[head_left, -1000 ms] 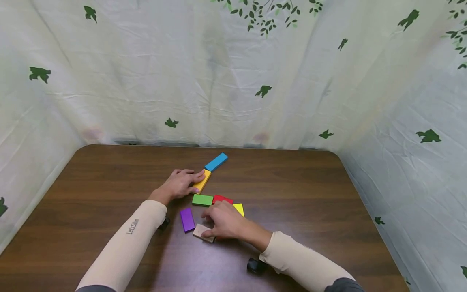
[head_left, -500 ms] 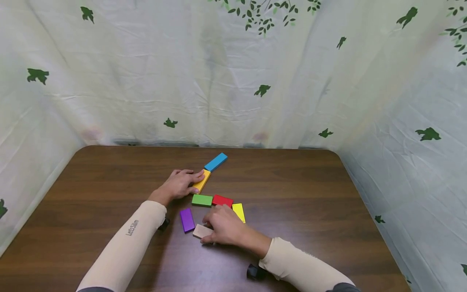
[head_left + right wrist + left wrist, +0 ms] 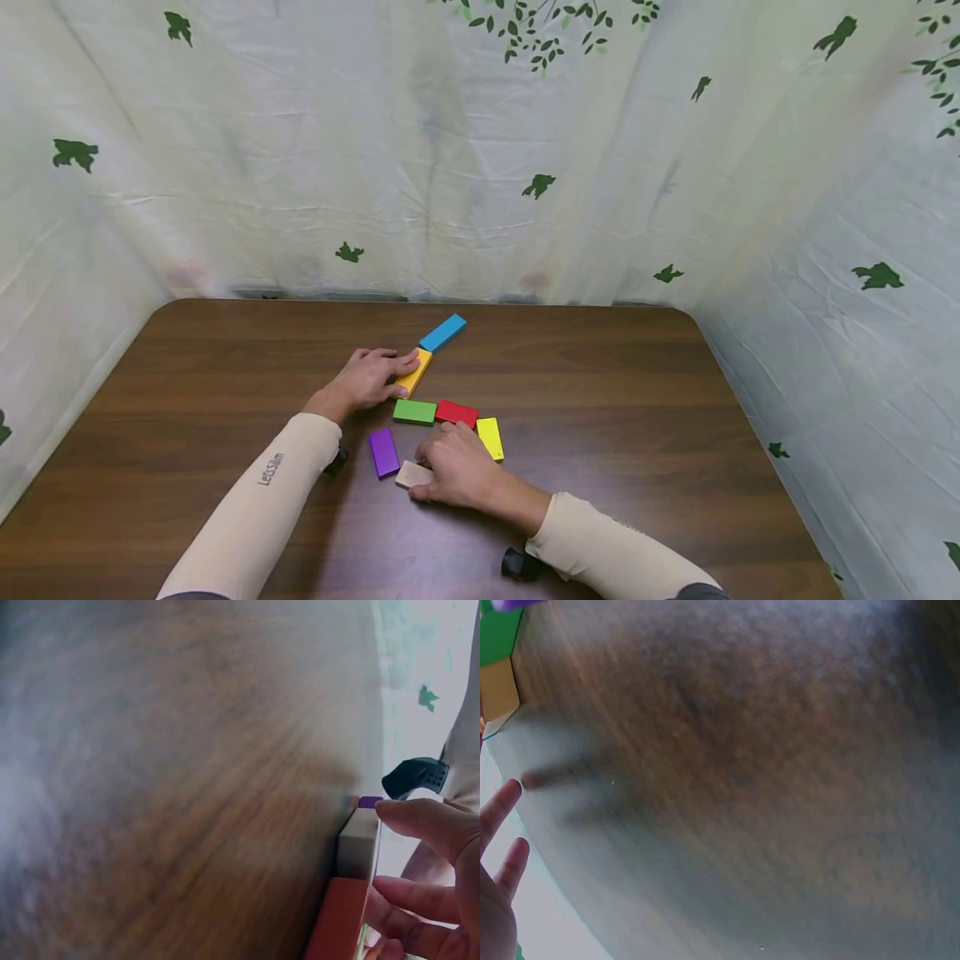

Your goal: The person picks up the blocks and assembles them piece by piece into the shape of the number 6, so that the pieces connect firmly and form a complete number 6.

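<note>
My left hand rests on the yellow-orange block, its index finger and thumb extended over it. The blue block meets that block's far end. My right hand pinches the pale wooden block, thumb along its near edge and fingers curled at its far side; its right part is covered by the hand. In the right wrist view, an orange-red block lies against the pale block. Around the right hand are the purple block, green block, red block and yellow block.
All the blocks lie on a brown wood-grain table with rounded far corners. A white curtain with green bird and leaf prints hangs behind and at both sides. A dark camera sits under the right wrist.
My right hand has shifted slightly left, its thumb sliding leftward along the pale block's near edge; more of the red and yellow blocks shows. My left hand stays in place.
</note>
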The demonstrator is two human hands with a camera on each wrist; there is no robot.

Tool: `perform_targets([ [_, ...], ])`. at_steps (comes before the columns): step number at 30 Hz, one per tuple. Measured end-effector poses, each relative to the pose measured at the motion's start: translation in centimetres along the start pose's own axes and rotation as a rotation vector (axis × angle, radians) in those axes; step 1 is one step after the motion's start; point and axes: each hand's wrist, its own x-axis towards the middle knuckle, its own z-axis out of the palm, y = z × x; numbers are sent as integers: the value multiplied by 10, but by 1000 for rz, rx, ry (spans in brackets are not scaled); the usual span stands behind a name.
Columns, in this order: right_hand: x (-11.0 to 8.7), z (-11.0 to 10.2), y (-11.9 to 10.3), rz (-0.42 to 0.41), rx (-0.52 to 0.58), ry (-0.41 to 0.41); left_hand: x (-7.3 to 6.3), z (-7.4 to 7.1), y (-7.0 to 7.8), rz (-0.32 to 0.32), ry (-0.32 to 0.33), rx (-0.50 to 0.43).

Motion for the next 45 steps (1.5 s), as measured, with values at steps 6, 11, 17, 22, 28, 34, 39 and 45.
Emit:
perform_targets([
  [6, 1, 1, -1, 25, 5, -16, 2, 1, -1, 4, -4, 8],
  [11, 3, 3, -1, 27, -3, -32, 3, 2, -2, 0, -7, 16],
  [17, 4, 3, -2, 18, -10, -37, 2, 3, -3, 1, -6, 13],
  [22, 4, 2, -2, 11, -8, -40, 1, 2, -2, 7, 0, 9],
  [28, 6, -1, -2, 16, 1, -65, 1, 1, -1, 7, 2, 6],
  [34, 7, -2, -2, 21, 8, -82, 0, -1, 0, 7, -2, 4],
  [39, 6, -1, -2, 22, 15, -80, 1, -1, 1, 2, -17, -3],
  [45, 6, -1, -3, 22, 0, -62, 3, -2, 2, -16, -25, -10],
])
